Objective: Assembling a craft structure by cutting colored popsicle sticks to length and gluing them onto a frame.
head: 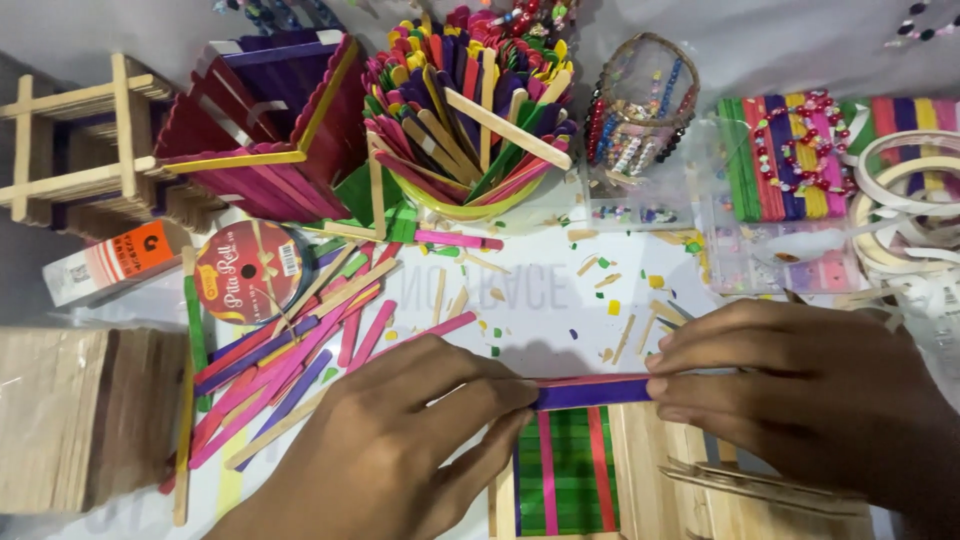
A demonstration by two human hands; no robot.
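Both hands pinch one purple craft stick [590, 392] flat between them, left hand [400, 450] on its near end, right hand [800, 385] on the other. Just below the grip lies a green-and-pink stick panel [567, 470]; loose coloured sticks [290, 370] lie scattered left of it.

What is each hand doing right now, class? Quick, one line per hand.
Left hand: closed, pinching the left end of the purple craft stick.
Right hand: closed, gripping the same stick's right end.

A craft table: a cup of coloured sticks [470, 110], bead trays [760, 250] (tape rolls [905, 200] too), scattered offcuts.
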